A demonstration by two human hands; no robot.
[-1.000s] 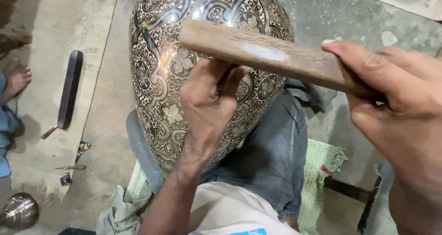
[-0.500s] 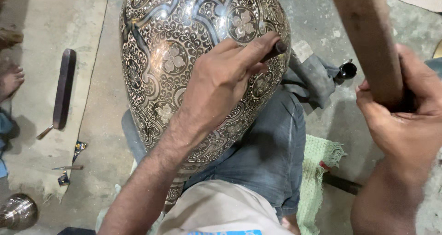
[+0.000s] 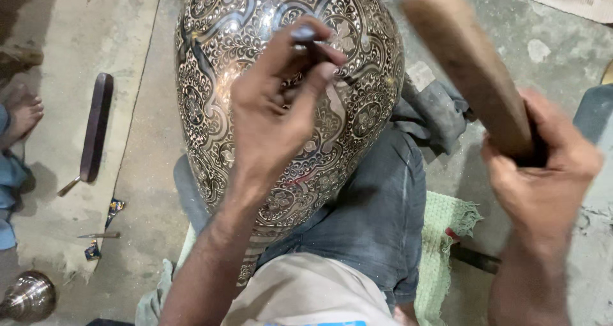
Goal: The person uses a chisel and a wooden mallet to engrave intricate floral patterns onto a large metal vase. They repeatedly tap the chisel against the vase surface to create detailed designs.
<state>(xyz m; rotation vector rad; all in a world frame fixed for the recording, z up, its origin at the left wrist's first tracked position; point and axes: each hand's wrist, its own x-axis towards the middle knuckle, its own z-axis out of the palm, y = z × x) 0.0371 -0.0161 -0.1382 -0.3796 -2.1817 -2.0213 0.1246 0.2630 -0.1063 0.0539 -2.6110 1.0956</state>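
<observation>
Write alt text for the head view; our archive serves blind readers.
A person's left hand presses a thin metal tool against a large engraved metal vase resting on their lap, while the right hand grips a raised wooden stick.

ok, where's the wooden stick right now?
Head view, upper right: the wooden stick is held in the right hand, raised beside the engraved vase.

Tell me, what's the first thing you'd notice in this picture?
The big shiny metal vase, covered all over in curly flower patterns, fills the middle and rests against the person's lap. The left hand presses a thin tool against its upper part. On the right, the right hand grips a thick wooden stick raised above the vase.
</observation>
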